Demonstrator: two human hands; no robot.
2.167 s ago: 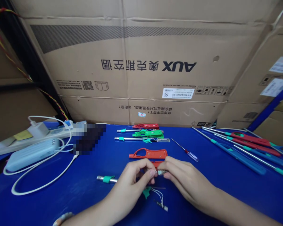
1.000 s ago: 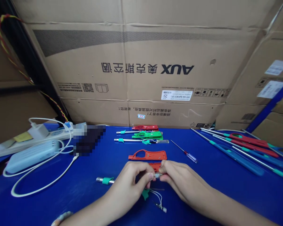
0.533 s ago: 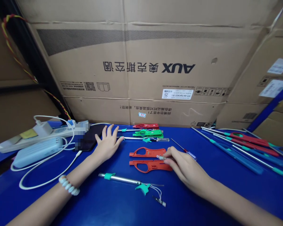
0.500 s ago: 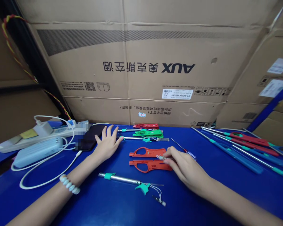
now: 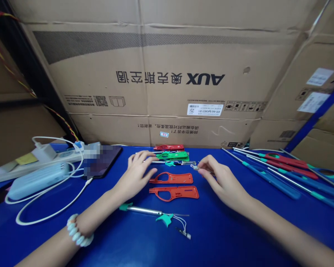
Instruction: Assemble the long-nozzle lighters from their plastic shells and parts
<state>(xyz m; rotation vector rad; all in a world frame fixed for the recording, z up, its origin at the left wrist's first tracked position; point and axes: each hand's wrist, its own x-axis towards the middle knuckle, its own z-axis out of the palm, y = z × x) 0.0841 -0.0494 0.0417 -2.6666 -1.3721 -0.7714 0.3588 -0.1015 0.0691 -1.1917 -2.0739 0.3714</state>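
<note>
My right hand (image 5: 221, 180) pinches a small whitish part (image 5: 195, 167) just beyond the orange handle halves; its kind is too small to make out. My left hand (image 5: 137, 172), fingers stretched and apart, reaches over the left end of a thin metal tube with a green trigger (image 5: 171, 163); whether it touches the tube I cannot tell. Two orange lighter-handle halves, an upper one (image 5: 183, 178) and a lower one (image 5: 187, 193), lie between my hands. Nearer me rests another metal tube (image 5: 144, 210) with a green trigger (image 5: 164, 220), white wires and a small white-ended piece (image 5: 187, 234).
Behind lie a green handle (image 5: 178, 155) and a red handle (image 5: 169, 147). Several long blue and red-handled lighters (image 5: 292, 160) are at right. A phone (image 5: 107, 163), a light-blue power bank (image 5: 39, 181), cables and a power strip (image 5: 13, 170) occupy the left. A cardboard wall (image 5: 167, 55) stands behind.
My right hand has lifted the small part away from the orange halves, moving farther back. My left hand has moved right, from beside the phone to the back tubes. The view has shifted slightly.
</note>
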